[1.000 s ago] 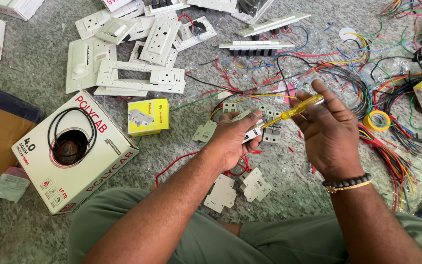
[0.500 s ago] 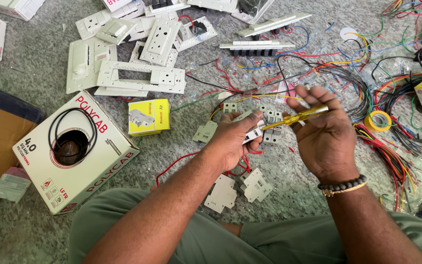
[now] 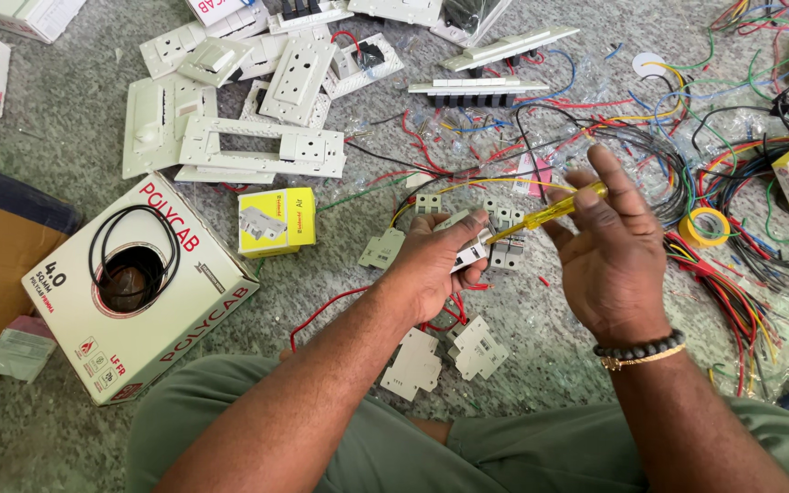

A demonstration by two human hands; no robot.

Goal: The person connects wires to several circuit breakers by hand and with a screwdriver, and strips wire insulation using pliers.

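My left hand (image 3: 436, 265) is closed around a small white circuit breaker (image 3: 469, 257), held above the floor in front of my knees. My right hand (image 3: 609, 251) grips a yellow-handled screwdriver (image 3: 550, 212), whose tip points left into the breaker. More white breakers (image 3: 504, 239) lie just beyond my hands, and two others (image 3: 445, 356) rest on the floor near my legs. A red wire (image 3: 326, 306) trails from under my left hand.
A white cardboard box with a black wire coil (image 3: 134, 288) sits at left beside a small yellow box (image 3: 276, 222). White switch plates (image 3: 257, 137) are scattered at the top. A tangle of coloured wires (image 3: 741, 237) and a yellow tape roll (image 3: 703, 226) lie at right.
My right hand has turned the screwdriver slightly and shifted its fingers on the handle. My left hand keeps holding the breaker in the same spot.
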